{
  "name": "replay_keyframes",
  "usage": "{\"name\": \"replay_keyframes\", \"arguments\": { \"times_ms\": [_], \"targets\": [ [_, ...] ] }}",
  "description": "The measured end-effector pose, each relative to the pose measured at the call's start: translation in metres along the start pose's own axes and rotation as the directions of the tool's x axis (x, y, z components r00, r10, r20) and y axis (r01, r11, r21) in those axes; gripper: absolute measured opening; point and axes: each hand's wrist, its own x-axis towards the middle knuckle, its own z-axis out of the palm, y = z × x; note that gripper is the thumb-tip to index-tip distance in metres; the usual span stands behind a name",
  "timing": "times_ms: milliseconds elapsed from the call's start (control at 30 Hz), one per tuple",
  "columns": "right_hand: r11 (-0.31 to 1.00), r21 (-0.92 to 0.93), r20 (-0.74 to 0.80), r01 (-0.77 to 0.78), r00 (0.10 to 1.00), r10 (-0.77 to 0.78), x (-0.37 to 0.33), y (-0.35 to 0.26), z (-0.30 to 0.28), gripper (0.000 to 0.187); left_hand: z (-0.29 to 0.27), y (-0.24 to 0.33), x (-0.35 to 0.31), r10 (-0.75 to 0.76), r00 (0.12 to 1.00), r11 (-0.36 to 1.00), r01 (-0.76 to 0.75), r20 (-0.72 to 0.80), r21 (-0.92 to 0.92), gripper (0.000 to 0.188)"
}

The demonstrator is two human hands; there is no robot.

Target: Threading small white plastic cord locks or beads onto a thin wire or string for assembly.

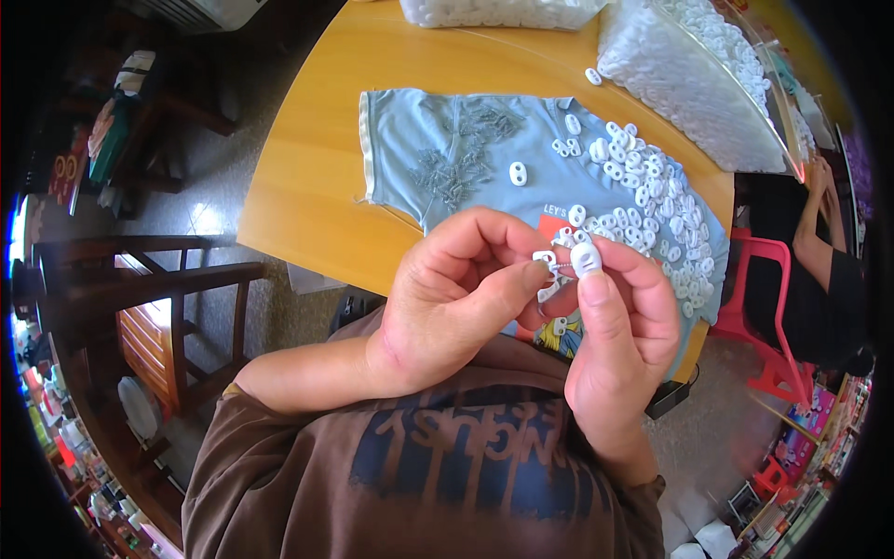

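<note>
My left hand (456,298) pinches a small white plastic piece (544,256) and a thin metal spring (562,267) between thumb and fingers. Close against it, my right hand (619,335) holds a white oval plastic stopper (587,258) under its thumb. The two parts meet at the spring, just above a light blue cloth (466,158) spread on the round wooden table (317,177). A heap of the same white stoppers (652,200) lies on the cloth's right side, and a scatter of small metal springs (461,154) lies on its left.
Clear bags full of white plastic parts (689,65) stand at the table's far side. A wooden chair (158,307) is to my left. Another person in black (829,270) sits at the right by a red plastic chair (768,289).
</note>
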Motion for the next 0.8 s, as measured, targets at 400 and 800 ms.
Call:
{"name": "replay_keyframes", "arguments": {
  "times_ms": [400, 800],
  "targets": [
    [0.975, -0.137, 0.009, 0.174, 0.985, -0.175, -0.005, 0.007, 0.0, 0.023, 0.004, 0.003, -0.005, -0.012, 1.0, 0.999, 0.012, -0.007, 0.044, 0.011],
    [0.963, -0.18, 0.044, 0.203, 0.979, -0.198, -0.003, 0.007, -0.004, 0.019, 0.003, 0.001, -0.007, 0.043, 0.993, 0.973, -0.066, 0.111, 0.221, 0.025]
  ]
}}
